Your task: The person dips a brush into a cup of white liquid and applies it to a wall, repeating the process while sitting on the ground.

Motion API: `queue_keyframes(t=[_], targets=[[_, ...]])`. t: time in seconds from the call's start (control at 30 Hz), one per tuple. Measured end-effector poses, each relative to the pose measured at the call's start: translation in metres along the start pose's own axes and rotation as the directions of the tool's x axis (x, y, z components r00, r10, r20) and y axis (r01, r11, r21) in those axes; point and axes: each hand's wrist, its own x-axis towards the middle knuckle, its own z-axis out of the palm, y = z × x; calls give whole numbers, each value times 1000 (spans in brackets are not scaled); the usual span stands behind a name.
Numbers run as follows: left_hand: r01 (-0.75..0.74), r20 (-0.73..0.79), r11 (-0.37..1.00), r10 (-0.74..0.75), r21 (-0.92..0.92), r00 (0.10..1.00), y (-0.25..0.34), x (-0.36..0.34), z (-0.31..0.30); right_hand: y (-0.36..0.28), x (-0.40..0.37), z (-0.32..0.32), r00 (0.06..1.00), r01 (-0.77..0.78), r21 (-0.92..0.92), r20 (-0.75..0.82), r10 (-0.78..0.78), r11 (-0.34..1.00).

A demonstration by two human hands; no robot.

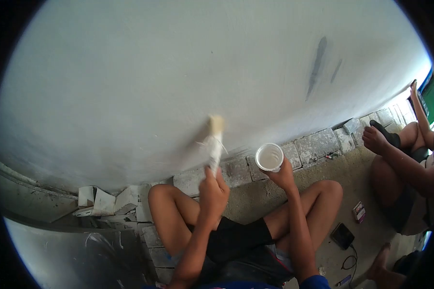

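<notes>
My left hand [213, 193] is closed round the handle of a paintbrush [215, 148]. Its pale bristles point up at the grey-white wall [130, 72], with the tips right at the surface and blurred by motion. A loose strand or bristle sticks out sideways near the ferrule. Held in my right hand [283, 176] is a clear plastic cup [270, 144], open at the top, its inside coated white. The cup is to the right of the brush, over the row of blocks at the wall's foot. Both forearms reach forward between my bent knees.
Dark streaks [317, 65] mark the wall at upper right. Broken tile pieces [103, 202] lie at left, beside a metallic sheet [77, 255]. On the floor at right are a black device [342, 236] with a cable and a small box [359, 212]. Another person [410, 178] sits close by.
</notes>
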Motion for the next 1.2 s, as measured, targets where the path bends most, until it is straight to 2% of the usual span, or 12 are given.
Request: queue_keyframes(t=[0.1, 0.2, 0.4, 0.53, 0.6, 0.67, 0.77, 0.83, 1.07, 1.13, 1.17, 1.2], targets=[[-13, 251, 993, -17, 118, 968, -69, -46, 45, -2, -7, -2, 1000, -11, -3, -14, 11, 1000], [28, 259, 998, -42, 60, 965, -42, -54, 14, 7, 4, -3, 1000, -4, -43, -20, 3, 999], [-199, -201, 977, 180, -73, 963, 36, 15, -66, 9, 7, 2, 1000, 22, 23, -21, -21, 999], [29, 10, 979, -28, -201, 1000, 12, 34, -35, 57, 1, 15, 988, 89, -62, -122, -96, 994], [-279, -182, 949, 252, -144, 951, -32, 16, 18, 59, -1, 18, 990, 49, -73, -128, -58, 996], [-29, 191, 986, 61, -167, 980, -62, -17, 39, 59, 0, 22, 982, 81, -31, -167, -85, 996], [-2, 441, 1000, 4, -4, 897, -94, -34, 32, 34, -1, 14, 980, 95, 0, -176, -93, 996], [-34, -72, 997, 39, 72, 997, -100, -38, 30, 16, -6, 9, 984, 29, -9, -176, -30, 1000], [-510, -412, 803, 370, -309, 833, -99, 53, -53, 33, 8, 23, 985, 114, 65, -136, -105, 991], [-331, -280, 822, 219, -464, 935, -104, 46, -27, 37, 4, 22, 979, 110, 50, -177, -99, 993], [-424, -364, 905, 406, 34, 838, -140, 38, 3, 38, 5, 22, 974, 141, 42, -184, -131, 989], [-385, -341, 758, 603, 527, 721, -163, 30, 27, 36, 4, 20, 969, 172, 36, -189, -162, 984]])
